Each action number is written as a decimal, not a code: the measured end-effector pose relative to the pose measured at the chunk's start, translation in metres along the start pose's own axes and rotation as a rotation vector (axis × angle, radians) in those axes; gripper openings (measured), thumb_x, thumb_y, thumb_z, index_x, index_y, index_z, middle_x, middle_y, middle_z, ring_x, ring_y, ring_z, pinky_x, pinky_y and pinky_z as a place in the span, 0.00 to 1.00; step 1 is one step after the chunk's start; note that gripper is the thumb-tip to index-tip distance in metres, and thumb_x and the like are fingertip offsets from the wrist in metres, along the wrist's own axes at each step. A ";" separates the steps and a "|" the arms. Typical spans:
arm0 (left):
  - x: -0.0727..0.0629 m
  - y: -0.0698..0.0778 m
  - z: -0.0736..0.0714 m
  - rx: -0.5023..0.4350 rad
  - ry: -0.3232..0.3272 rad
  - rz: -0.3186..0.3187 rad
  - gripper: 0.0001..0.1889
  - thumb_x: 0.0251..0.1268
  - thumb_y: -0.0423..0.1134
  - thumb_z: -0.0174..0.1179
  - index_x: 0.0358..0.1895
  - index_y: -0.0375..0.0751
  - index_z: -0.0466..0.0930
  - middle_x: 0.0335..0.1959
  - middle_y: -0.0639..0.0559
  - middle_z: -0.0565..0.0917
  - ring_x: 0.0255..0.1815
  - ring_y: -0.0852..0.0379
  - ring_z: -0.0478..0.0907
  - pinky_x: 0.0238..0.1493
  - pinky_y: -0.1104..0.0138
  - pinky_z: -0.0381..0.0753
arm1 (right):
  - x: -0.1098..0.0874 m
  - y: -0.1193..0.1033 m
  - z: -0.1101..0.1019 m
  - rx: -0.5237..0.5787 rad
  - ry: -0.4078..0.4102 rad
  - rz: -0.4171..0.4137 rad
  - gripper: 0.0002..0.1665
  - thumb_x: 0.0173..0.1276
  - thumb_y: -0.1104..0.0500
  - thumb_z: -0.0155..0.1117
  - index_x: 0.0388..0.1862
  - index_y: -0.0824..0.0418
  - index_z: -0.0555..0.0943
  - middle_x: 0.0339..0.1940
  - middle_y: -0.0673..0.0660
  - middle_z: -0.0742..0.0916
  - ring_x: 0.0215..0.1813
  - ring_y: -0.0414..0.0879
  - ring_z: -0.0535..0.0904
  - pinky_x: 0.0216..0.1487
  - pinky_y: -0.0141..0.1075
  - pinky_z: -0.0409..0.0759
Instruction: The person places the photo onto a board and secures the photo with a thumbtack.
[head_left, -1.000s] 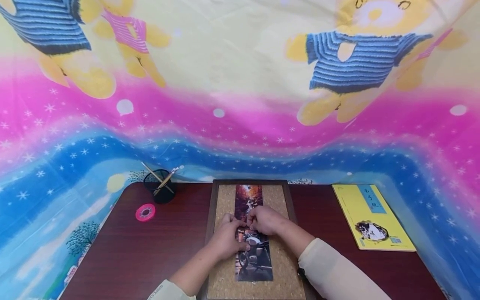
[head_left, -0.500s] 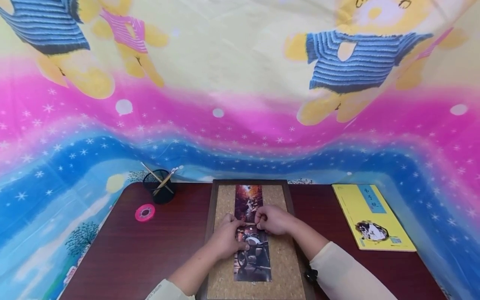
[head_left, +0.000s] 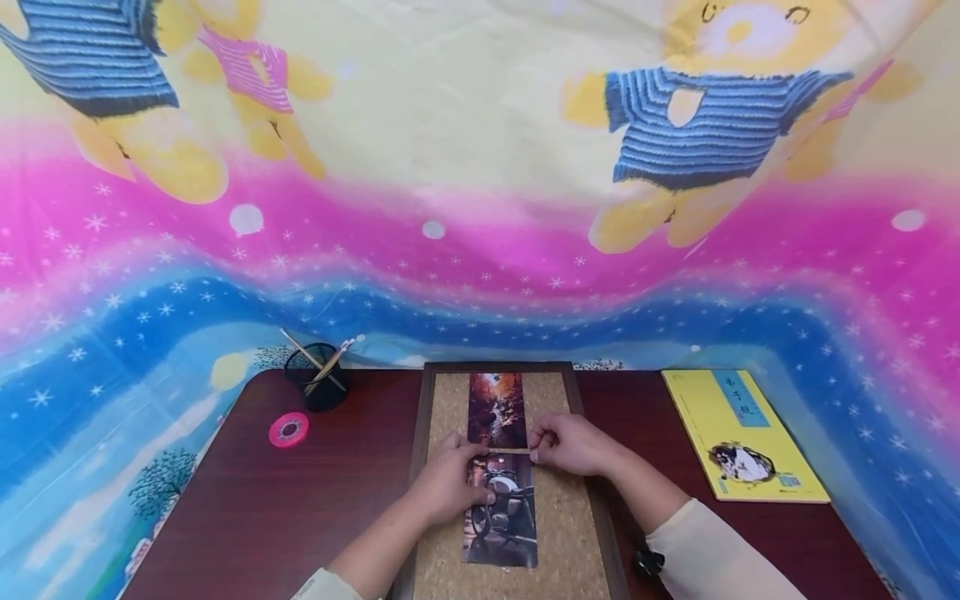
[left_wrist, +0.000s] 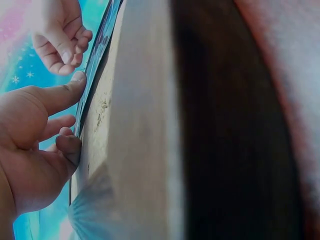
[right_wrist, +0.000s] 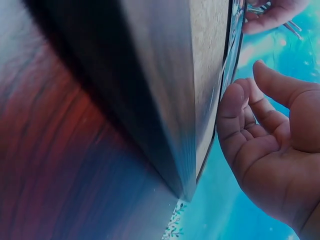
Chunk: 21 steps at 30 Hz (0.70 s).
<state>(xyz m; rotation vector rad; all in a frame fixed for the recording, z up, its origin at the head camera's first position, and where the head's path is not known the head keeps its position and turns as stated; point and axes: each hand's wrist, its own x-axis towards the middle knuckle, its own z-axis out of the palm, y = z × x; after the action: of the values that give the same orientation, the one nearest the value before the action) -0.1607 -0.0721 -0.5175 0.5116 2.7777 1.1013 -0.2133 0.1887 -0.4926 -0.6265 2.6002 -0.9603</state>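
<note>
Head view only: pink tape roll point(head_left: 289, 430), yellow book point(head_left: 742, 435) on desk point(head_left: 300, 500).
Left hand point(head_left: 448, 482): fingers extended, pressing motorcycle photo point(head_left: 504, 521).
Right hand point(head_left: 570, 443): loosely curled, fingertips touching that photo's top corner.

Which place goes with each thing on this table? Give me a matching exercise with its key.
Things:
1. pink tape roll
2. yellow booklet
3. black pen cup
4. motorcycle photo

Places:
A. on the cork board, under the left hand
B. right side of the table
C. back left corner of the table
D. left of the board, in front of the cup

Pairs: 1-D, 2-B, 3-C, 4-A
</note>
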 end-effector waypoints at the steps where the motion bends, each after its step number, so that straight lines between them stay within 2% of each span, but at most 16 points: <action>1: 0.000 -0.001 0.000 -0.003 0.000 -0.001 0.38 0.45 0.44 0.83 0.64 0.36 0.81 0.45 0.52 0.73 0.37 0.60 0.70 0.41 0.64 0.76 | -0.001 0.001 -0.001 -0.003 0.005 0.005 0.05 0.67 0.60 0.72 0.38 0.55 0.83 0.28 0.46 0.83 0.29 0.40 0.77 0.31 0.36 0.76; 4: -0.002 -0.003 -0.002 -0.011 0.001 -0.002 0.39 0.46 0.45 0.83 0.64 0.38 0.81 0.45 0.51 0.73 0.36 0.60 0.70 0.40 0.65 0.76 | -0.004 0.003 -0.004 0.008 0.025 0.019 0.07 0.67 0.58 0.73 0.40 0.56 0.84 0.30 0.47 0.83 0.31 0.42 0.78 0.32 0.36 0.76; 9: -0.005 -0.008 -0.009 -0.013 0.000 -0.002 0.36 0.48 0.47 0.82 0.64 0.42 0.81 0.49 0.51 0.76 0.40 0.59 0.72 0.44 0.62 0.77 | -0.010 0.008 -0.008 0.024 0.051 0.035 0.11 0.68 0.57 0.74 0.45 0.58 0.84 0.32 0.48 0.84 0.33 0.42 0.78 0.35 0.37 0.77; 13: -0.008 -0.013 -0.017 -0.022 0.005 0.019 0.33 0.51 0.47 0.81 0.62 0.43 0.82 0.53 0.50 0.78 0.42 0.57 0.76 0.44 0.61 0.78 | -0.017 0.014 -0.010 0.027 0.075 0.042 0.12 0.68 0.57 0.74 0.47 0.58 0.83 0.33 0.46 0.84 0.34 0.42 0.78 0.36 0.36 0.77; 19: -0.008 -0.024 -0.028 -0.050 0.040 0.044 0.31 0.55 0.46 0.80 0.62 0.41 0.83 0.51 0.49 0.80 0.33 0.62 0.76 0.37 0.67 0.79 | -0.031 0.024 -0.014 0.074 0.134 0.099 0.15 0.68 0.57 0.74 0.51 0.58 0.83 0.35 0.48 0.84 0.35 0.45 0.77 0.35 0.36 0.76; 21: -0.009 -0.027 -0.032 -0.057 0.049 0.039 0.31 0.55 0.47 0.80 0.62 0.41 0.83 0.49 0.50 0.81 0.34 0.60 0.77 0.38 0.66 0.79 | -0.035 0.026 -0.016 0.090 0.154 0.118 0.16 0.69 0.57 0.74 0.52 0.58 0.83 0.36 0.49 0.84 0.36 0.45 0.78 0.35 0.36 0.77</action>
<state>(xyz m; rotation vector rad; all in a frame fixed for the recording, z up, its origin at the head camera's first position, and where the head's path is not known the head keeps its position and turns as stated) -0.1669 -0.1145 -0.5128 0.5412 2.7801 1.2137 -0.1973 0.2329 -0.4940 -0.3856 2.6735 -1.1197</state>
